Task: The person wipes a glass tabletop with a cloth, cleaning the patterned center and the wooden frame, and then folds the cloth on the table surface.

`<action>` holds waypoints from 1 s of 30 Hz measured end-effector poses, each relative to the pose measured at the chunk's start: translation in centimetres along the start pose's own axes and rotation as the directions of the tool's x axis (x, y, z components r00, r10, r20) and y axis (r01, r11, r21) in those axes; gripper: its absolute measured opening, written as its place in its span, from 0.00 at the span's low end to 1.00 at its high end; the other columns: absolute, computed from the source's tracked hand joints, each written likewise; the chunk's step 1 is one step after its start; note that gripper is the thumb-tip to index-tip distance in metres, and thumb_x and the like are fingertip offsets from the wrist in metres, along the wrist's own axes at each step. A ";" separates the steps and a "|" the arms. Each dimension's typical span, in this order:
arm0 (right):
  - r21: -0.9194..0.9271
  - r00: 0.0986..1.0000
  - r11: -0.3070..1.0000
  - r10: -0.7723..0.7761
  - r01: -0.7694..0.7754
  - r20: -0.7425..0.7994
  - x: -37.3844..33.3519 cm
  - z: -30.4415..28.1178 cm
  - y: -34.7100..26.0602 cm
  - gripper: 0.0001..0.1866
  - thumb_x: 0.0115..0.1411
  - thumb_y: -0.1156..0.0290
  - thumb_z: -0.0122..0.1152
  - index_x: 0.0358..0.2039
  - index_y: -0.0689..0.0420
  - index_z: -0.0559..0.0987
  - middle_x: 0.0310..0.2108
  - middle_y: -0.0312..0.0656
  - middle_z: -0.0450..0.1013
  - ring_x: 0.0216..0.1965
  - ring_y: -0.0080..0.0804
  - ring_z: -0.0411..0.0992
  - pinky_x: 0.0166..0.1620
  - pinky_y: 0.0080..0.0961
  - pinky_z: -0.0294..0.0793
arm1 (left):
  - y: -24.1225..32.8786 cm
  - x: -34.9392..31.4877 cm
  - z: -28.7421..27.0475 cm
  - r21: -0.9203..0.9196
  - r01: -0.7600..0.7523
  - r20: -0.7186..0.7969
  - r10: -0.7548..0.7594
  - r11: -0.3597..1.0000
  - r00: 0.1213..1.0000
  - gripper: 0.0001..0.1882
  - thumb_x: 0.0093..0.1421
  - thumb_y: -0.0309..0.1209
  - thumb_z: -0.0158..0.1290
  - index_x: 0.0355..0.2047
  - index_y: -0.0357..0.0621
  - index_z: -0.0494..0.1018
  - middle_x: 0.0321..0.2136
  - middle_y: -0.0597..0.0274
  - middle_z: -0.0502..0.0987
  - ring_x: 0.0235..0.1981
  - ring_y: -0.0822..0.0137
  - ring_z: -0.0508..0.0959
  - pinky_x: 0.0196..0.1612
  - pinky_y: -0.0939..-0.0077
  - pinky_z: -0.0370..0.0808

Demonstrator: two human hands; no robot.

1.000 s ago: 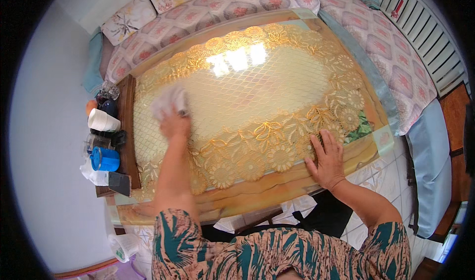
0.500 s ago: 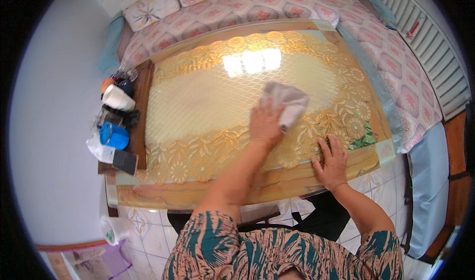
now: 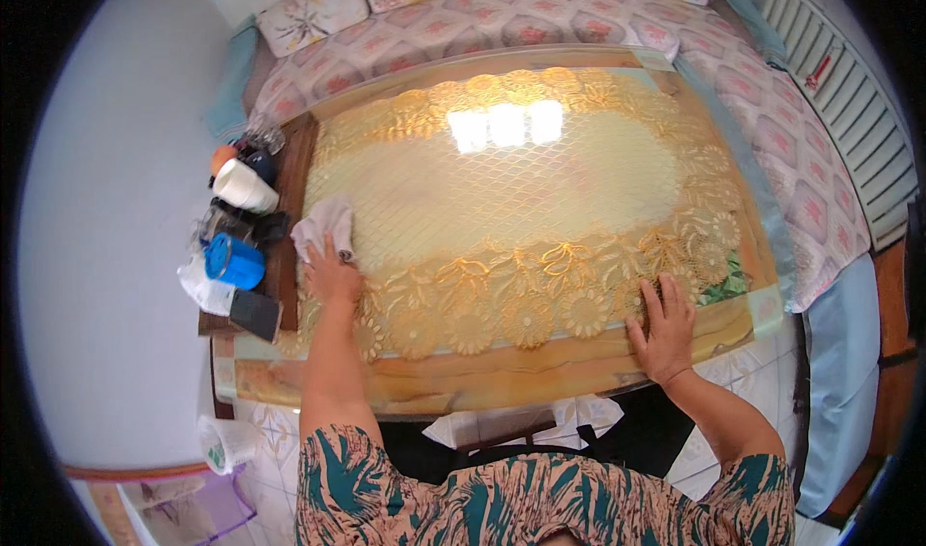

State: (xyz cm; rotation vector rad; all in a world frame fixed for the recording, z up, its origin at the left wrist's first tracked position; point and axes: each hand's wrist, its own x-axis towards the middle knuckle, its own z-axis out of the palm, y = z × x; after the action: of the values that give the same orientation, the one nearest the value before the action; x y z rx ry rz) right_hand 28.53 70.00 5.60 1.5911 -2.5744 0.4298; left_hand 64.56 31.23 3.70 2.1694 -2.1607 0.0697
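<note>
My left hand (image 3: 334,278) presses a pale greyish-pink cloth (image 3: 328,220) against the tabletop, its fingers over the cloth's near part. The cloth is bunched beside the brown wooden tray (image 3: 297,179) at the table's left end. Farther right, my right hand (image 3: 667,332) rests on the near edge with its fingers spread, holding nothing. Beneath both hands lies a gold lace-patterned table cover (image 3: 521,310) with flowers along its border, on a table (image 3: 540,370) with a marbled yellow-brown rim.
On the tray stand a blue canister (image 3: 234,261), stacked white cups (image 3: 245,187), a dark phone-like slab (image 3: 255,314) and glassware (image 3: 264,135). A patterned sofa (image 3: 453,30) runs behind and right of the table. A white radiator (image 3: 837,93) is at far right, a white bin (image 3: 228,445) at lower left.
My left hand has swept the cloth leftward across the table, from its middle to the tray's side. The right hand stays on the near right edge. The view has shifted slightly.
</note>
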 end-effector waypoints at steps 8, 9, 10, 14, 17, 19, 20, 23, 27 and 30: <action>0.041 0.998 0.999 0.012 -0.015 0.061 0.3 -0.7 0.2 0.34 0.54 0.56 0.59 0.60 0.54 0.66 0.64 0.54 0.53 0.65 0.50 0.51 0.61 0.47 0.49 | 7.8 8.2 0.8 0.058 0.128 0.122 -0.135 0.990 0.983 0.35 0.61 0.57 0.42 0.68 0.70 0.50 0.69 0.53 0.47 0.66 0.45 0.54 0.65 0.51 0.55; 0.055 0.997 0.998 0.017 -0.021 0.071 0.5 -0.7 0.0 0.34 0.54 0.55 0.60 0.60 0.53 0.66 0.64 0.53 0.53 0.66 0.49 0.51 0.62 0.46 0.49 | 9.6 8.3 0.1 0.017 0.079 0.156 -0.081 0.997 0.984 0.36 0.61 0.57 0.42 0.68 0.69 0.50 0.69 0.52 0.47 0.67 0.46 0.53 0.65 0.52 0.54; 0.045 0.998 0.999 0.020 -0.023 0.066 0.4 -0.7 0.0 0.34 0.54 0.55 0.60 0.60 0.53 0.66 0.64 0.53 0.53 0.66 0.49 0.51 0.62 0.46 0.49 | 11.6 8.4 0.1 -0.029 0.034 0.189 -0.028 0.999 0.982 0.36 0.61 0.57 0.43 0.68 0.68 0.50 0.68 0.51 0.48 0.67 0.47 0.53 0.66 0.53 0.53; 0.033 0.999 0.999 0.019 -0.020 0.047 0.2 -0.8 0.2 0.33 0.54 0.55 0.59 0.60 0.53 0.66 0.64 0.53 0.54 0.66 0.48 0.51 0.62 0.46 0.49 | 25.5 2.7 1.2 -0.098 -0.417 0.034 0.421 0.904 0.906 0.36 0.61 0.52 0.45 0.67 0.57 0.53 0.68 0.48 0.49 0.67 0.49 0.53 0.66 0.53 0.53; 0.062 0.999 0.998 0.011 -0.013 0.035 0.4 -0.6 -0.2 0.33 0.54 0.55 0.59 0.60 0.53 0.67 0.64 0.53 0.55 0.66 0.48 0.51 0.62 0.46 0.49 | 33.2 -5.1 1.6 -0.130 -0.718 -0.060 0.717 0.684 0.694 0.35 0.60 0.48 0.48 0.67 0.62 0.53 0.67 0.43 0.50 0.66 0.44 0.55 0.65 0.54 0.54; 0.069 0.999 0.997 0.020 -0.022 0.025 0.2 -0.6 0.1 0.33 0.54 0.55 0.59 0.60 0.52 0.67 0.64 0.53 0.55 0.66 0.48 0.51 0.61 0.46 0.50 | 36.5 -11.4 1.1 -0.164 -0.806 -0.069 0.809 0.568 0.584 0.35 0.59 0.47 0.49 0.66 0.62 0.55 0.67 0.46 0.49 0.66 0.45 0.54 0.66 0.56 0.53; 0.071 1.000 0.997 0.024 -0.025 0.017 0.1 -0.6 0.4 0.33 0.54 0.55 0.59 0.60 0.52 0.67 0.64 0.52 0.55 0.66 0.48 0.52 0.61 0.46 0.50 | 36.6 -14.3 -0.4 -0.214 -0.822 -0.064 0.833 0.527 0.550 0.35 0.58 0.46 0.50 0.66 0.62 0.56 0.68 0.48 0.48 0.66 0.45 0.53 0.66 0.56 0.53; 0.089 0.999 0.996 0.011 -0.008 -0.030 0.1 -0.8 0.5 0.33 0.54 0.55 0.60 0.59 0.53 0.67 0.63 0.52 0.56 0.65 0.48 0.52 0.61 0.46 0.51 | 34.4 -17.3 -3.1 -0.237 -0.860 0.027 0.888 0.452 0.459 0.36 0.59 0.42 0.50 0.67 0.61 0.53 0.68 0.52 0.49 0.69 0.48 0.47 0.68 0.55 0.47; 0.110 0.998 0.994 0.004 0.003 -0.063 -0.2 -0.3 0.5 0.33 0.54 0.55 0.60 0.59 0.53 0.68 0.63 0.51 0.57 0.64 0.48 0.54 0.60 0.45 0.52 | 26.1 -13.4 -0.1 -0.246 -0.806 -0.115 0.810 0.538 0.575 0.37 0.56 0.39 0.54 0.66 0.59 0.56 0.67 0.50 0.52 0.67 0.47 0.53 0.67 0.54 0.51; 0.108 0.993 0.994 -0.021 0.034 -0.116 -0.2 0.3 0.4 0.32 0.54 0.55 0.60 0.58 0.53 0.68 0.62 0.51 0.57 0.64 0.48 0.55 0.60 0.45 0.52 | 14.8 -8.4 1.4 -0.198 -0.641 -0.147 0.624 0.741 0.767 0.35 0.56 0.40 0.55 0.64 0.57 0.59 0.65 0.47 0.56 0.64 0.44 0.58 0.64 0.54 0.57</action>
State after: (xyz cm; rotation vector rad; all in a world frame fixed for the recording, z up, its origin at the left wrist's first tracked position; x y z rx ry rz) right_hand 28.26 70.32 5.21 1.5831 -2.4806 0.6506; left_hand 49.72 39.43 1.96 1.2004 -2.5985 -0.0704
